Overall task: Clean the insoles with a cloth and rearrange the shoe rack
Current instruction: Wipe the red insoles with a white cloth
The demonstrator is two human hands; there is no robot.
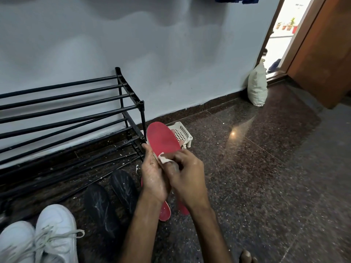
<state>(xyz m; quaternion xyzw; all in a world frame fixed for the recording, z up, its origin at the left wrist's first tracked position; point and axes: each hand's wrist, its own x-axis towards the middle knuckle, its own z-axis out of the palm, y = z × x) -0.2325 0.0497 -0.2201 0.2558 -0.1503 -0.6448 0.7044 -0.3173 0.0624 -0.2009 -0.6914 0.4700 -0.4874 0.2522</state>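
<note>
My left hand [152, 175] holds a red insole [163, 138] from beneath, toe end pointing up and away from me. My right hand [187, 174] pinches a small whitish cloth [163, 158] and presses it on the insole's lower part. Another red insole [164, 211] lies on the floor under my wrists, mostly hidden. Two black insoles [100, 205] [124, 188] lie side by side to the left. The black shoe rack [62, 105] stands bare against the wall at the left.
A pair of white sneakers [47, 236] sits at the bottom left. A small white plastic basket [182, 133] stands behind the held insole. A white sack [257, 86] leans by the open doorway. The dark granite floor [266, 158] is speckled with white crumbs.
</note>
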